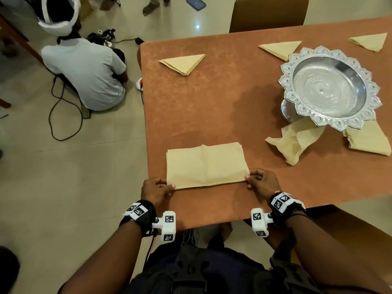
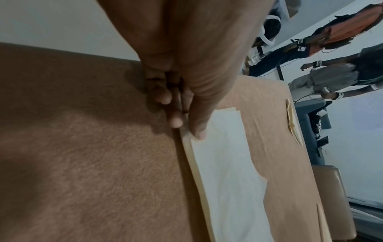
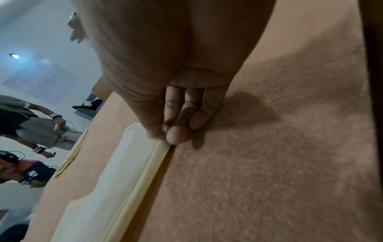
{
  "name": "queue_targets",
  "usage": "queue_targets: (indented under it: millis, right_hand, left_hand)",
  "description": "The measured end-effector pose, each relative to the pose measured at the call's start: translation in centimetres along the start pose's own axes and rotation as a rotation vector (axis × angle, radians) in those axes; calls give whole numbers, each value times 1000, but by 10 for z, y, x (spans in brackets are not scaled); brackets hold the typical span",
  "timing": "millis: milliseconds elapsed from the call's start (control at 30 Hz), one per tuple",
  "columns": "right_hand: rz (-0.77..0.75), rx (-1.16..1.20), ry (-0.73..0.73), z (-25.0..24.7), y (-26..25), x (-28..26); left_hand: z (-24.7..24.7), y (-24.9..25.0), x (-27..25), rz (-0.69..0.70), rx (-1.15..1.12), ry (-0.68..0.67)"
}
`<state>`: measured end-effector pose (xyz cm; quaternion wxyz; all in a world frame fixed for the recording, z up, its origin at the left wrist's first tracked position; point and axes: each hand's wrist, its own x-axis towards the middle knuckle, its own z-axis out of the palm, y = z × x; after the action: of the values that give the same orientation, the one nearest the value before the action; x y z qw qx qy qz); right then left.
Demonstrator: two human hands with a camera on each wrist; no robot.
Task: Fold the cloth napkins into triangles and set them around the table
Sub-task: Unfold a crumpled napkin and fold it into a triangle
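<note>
A cream cloth napkin folded into a rectangle lies flat near the front edge of the brown table. My left hand pinches its near left corner, thumb on top of the napkin. My right hand pinches the near right corner of the napkin. Three folded triangle napkins lie farther back: one at the left, one in the middle, one at the far right. A crumpled napkin and another folded one lie by the bowl.
An ornate silver bowl stands on the right of the table. A brown chair is pushed in at the far side. A person in a white shirt sits on the floor to the left among black cables.
</note>
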<state>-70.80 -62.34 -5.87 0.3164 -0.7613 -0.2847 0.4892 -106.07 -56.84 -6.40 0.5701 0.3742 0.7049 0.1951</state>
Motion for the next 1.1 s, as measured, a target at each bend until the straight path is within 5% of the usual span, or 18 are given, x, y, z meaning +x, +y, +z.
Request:
queue_targets:
  millis: [233, 1100]
  right_hand:
    - [60, 34, 2, 3, -7, -10]
    - [131, -64, 133, 10, -7, -24]
  left_hand:
    - [1, -10, -4, -85, -31, -22]
    - [-4, -10, -20, -34, 218, 55]
